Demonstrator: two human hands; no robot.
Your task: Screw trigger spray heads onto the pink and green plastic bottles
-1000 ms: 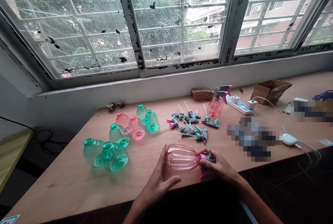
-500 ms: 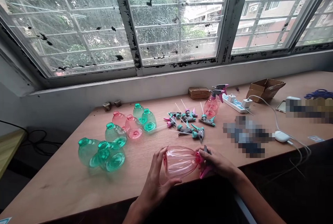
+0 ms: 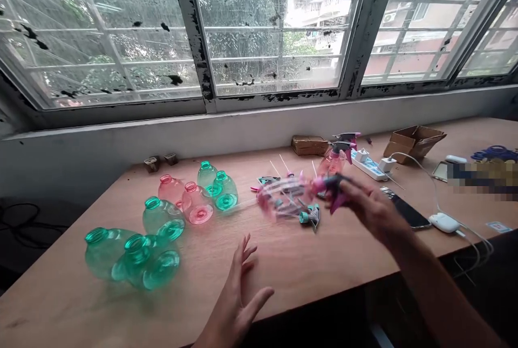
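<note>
Lifting over the trigger heads (image 3: 309, 216), the pink bottle (image 3: 279, 201) stays in the right hand (image 3: 370, 207) grip; the left hand (image 3: 238, 297) has released, grip wide.

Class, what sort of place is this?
Probably a home workbench for assembling spray bottles: a wooden table by a window, empty bottles, loose trigger heads, one assembled bottle in the right hand.

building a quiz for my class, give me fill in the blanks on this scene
The right hand holds a spray bottle whose body is ____.
The left hand is open and holds ____.
The empty bottles lying farthest left are ____ in colour.
The cardboard box sits to the ____ of the power strip.
Missing words: pink; nothing; green; right.
</note>
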